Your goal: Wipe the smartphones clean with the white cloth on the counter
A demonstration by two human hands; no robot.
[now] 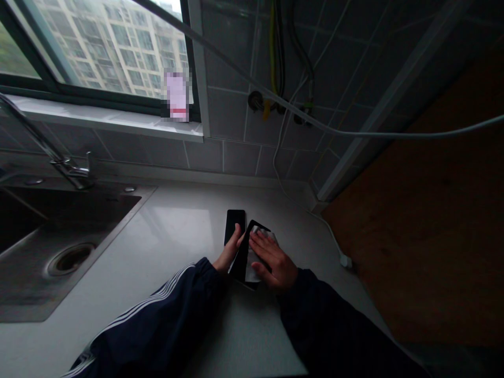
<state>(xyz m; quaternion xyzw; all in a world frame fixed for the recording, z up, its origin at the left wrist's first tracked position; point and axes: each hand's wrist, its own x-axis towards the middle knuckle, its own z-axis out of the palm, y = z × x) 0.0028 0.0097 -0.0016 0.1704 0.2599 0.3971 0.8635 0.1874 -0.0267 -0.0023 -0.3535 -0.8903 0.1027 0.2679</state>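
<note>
Pale stone kitchen countertop (177,231) runs beneath a tiled wall (236,155), with a stainless steel sink (79,226) and a chrome faucet (66,165) to the left. A white cable (354,134) crosses the view above the counter, and a brown wood panel (413,210) fills the right side. Near the counter's back edge lies a black smartphone (235,223), screen up. Beside it, a black slab-like device (239,265), perhaps a second phone, sits tilted with a white cloth (255,273) on it. The right hand (273,260) is open, its fingers spread flat on the cloth. The left hand (227,253) stands against the slab's edge, with its thumb (238,229) touching the smartphone's lower part. Whether it grips the slab, I cannot tell, since the fingers are hidden.
</note>
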